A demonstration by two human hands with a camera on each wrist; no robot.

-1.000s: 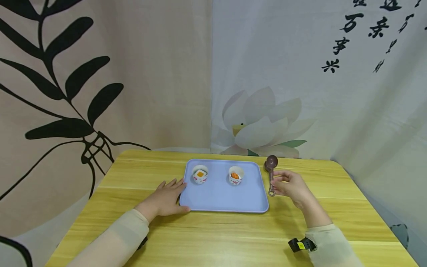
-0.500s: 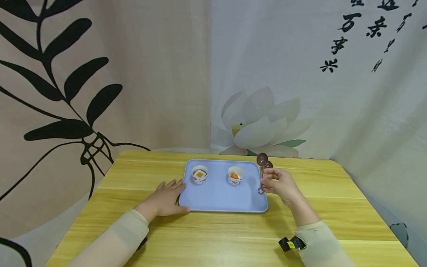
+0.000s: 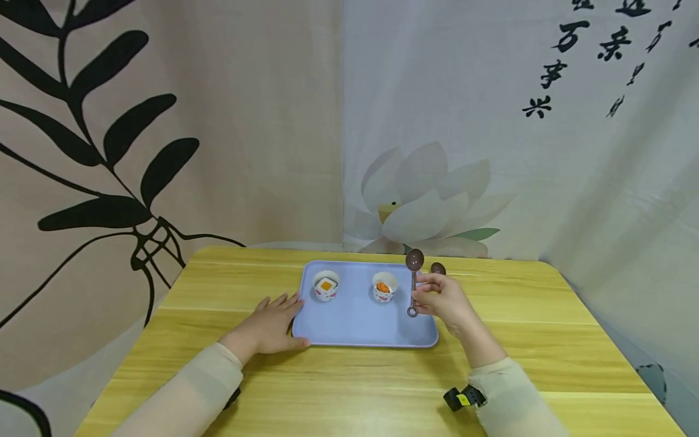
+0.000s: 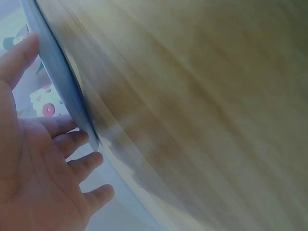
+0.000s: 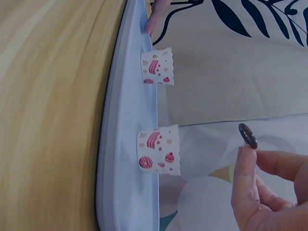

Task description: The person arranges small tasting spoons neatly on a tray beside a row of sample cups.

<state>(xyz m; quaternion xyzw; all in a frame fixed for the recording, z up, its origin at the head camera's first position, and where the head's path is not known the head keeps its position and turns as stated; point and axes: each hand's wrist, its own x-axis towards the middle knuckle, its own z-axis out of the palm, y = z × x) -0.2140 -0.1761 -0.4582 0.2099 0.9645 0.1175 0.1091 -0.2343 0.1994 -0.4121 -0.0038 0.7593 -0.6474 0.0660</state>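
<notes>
My right hand (image 3: 449, 303) pinches a brown measuring spoon (image 3: 414, 261) by its thin handle, bowl up, above the right part of a pale blue tray (image 3: 363, 328). In the right wrist view, the handle's ringed end (image 5: 248, 135) shows at the fingertips. My left hand (image 3: 272, 326) rests at the tray's left edge with fingers spread; the left wrist view shows its fingers (image 4: 85, 166) along the rim. Two patterned paper cups stand on the tray. The left cup (image 3: 325, 294) holds a white and orange piece; the right cup (image 3: 383, 296) holds orange pieces.
Behind my right hand, a second brown spoon (image 3: 438, 268) lies partly hidden, just beyond the tray's right edge. Everything sits on a wooden table (image 3: 338, 394). A printed curtain (image 3: 273, 121) hangs behind the table's far edge.
My right hand has moved left with the measuring spoon, from beside the tray to over its right part. The second spoon has come into clearer view. My left hand stays put.
</notes>
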